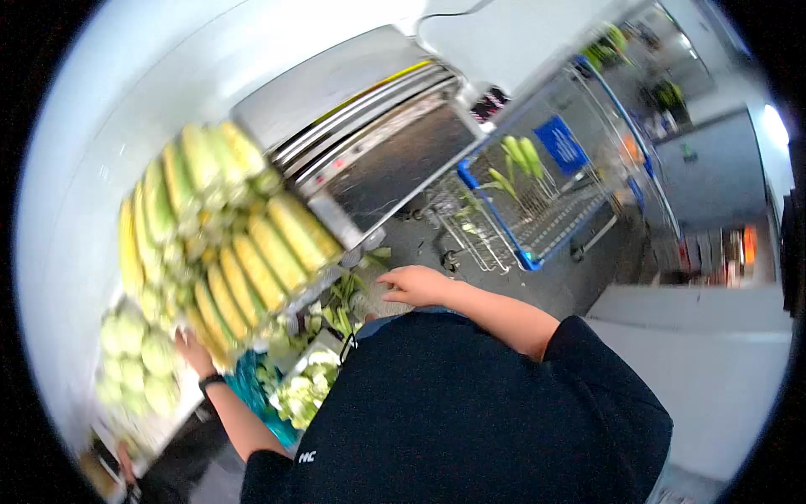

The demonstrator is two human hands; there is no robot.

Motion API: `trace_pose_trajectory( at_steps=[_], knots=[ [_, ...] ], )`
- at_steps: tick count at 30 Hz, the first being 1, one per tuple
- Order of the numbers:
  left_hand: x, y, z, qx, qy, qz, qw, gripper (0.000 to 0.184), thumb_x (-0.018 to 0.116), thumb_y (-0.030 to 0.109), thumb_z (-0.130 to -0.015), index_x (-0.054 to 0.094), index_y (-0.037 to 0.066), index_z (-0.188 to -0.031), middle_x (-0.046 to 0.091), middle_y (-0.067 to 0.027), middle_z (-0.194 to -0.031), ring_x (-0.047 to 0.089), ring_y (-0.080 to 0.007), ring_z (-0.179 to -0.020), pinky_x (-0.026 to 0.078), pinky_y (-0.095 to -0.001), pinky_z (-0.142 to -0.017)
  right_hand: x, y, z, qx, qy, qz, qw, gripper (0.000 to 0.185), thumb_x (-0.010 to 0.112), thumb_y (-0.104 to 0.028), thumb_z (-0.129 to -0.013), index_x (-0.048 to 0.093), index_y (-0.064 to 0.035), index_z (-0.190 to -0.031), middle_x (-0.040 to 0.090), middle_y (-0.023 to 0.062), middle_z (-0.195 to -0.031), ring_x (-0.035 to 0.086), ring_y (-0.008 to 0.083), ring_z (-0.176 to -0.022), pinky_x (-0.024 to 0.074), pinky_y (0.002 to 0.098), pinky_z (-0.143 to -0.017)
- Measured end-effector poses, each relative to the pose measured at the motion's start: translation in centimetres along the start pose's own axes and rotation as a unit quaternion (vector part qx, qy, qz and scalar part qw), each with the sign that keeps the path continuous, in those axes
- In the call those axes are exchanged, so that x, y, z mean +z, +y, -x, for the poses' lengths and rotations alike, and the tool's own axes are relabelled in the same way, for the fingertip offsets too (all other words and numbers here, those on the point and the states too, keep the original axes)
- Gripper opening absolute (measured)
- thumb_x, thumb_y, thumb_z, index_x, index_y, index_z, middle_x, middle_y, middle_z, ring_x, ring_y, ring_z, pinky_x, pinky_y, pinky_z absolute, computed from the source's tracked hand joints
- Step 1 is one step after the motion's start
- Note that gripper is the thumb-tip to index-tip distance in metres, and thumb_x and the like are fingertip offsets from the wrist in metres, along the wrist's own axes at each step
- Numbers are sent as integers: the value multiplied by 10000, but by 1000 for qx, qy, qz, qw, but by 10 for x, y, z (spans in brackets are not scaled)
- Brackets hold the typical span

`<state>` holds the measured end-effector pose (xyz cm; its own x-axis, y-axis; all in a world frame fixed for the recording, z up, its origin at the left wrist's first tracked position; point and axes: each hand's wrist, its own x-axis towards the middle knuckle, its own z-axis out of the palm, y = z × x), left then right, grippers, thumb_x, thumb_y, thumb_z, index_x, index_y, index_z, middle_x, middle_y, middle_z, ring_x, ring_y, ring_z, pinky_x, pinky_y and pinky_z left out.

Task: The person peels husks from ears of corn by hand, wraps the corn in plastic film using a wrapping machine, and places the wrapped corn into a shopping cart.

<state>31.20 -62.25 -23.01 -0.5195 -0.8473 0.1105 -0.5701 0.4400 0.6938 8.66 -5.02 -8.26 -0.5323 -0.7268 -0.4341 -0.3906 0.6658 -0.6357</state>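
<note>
At the lower left, my left hand (195, 353), with a dark band on the wrist, reaches to the near end of a stack of wrapped corn (252, 269). Its fingertips lie beside the lowest cobs, and what they may hold is too blurred to tell. My right hand (411, 286) hangs in front of my body above the floor, fingers apart, holding nothing. Round pale green vegetables (134, 357) lie just left of my left hand.
A wrapping machine (369, 143) stands behind the corn. Beyond it is a blue-edged shopping cart (537, 202) with green cobs. Leafy scraps (306, 391) and a teal bag (252, 386) are below the corn. A white cabinet (697, 361) stands at right.
</note>
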Motion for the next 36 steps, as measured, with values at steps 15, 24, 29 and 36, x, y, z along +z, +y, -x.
trace_pose_trajectory(
  at_steps=[15,24,29,36],
  knots=[
    [174,532,255,422,-459,176,762,119,633,-22,-825,634,-2,-942,650,-145,-938,633,-326,-891,497,-365,-801,-80,332,150,356,354,-38,864,278,659,-273,-862,673,-59,-1038,667,162,-1049,661,353,-960,539,443,-839],
    [323,632,346,281,-604,41,745,115,629,-1,-849,665,6,-958,671,-141,-947,649,-316,-904,508,-370,-801,-113,608,44,540,218,-96,807,457,678,-281,-840,586,-155,-1270,509,171,-1327,508,385,-1243,481,471,-1005],
    [383,646,375,243,-628,-14,739,121,632,-9,-848,670,11,-961,673,-145,-957,650,-315,-917,509,-367,-805,-111,661,8,518,281,-116,799,401,674,-233,-859,589,-116,-1233,517,180,-1288,525,387,-1201,497,474,-977],
    [451,664,397,218,-679,-24,701,123,631,-6,-858,666,13,-974,670,-143,-972,645,-307,-916,505,-362,-807,-106,736,23,445,489,-42,749,264,673,-160,-861,603,-27,-1078,598,180,-1127,599,375,-1051,523,457,-870]
  ],
)
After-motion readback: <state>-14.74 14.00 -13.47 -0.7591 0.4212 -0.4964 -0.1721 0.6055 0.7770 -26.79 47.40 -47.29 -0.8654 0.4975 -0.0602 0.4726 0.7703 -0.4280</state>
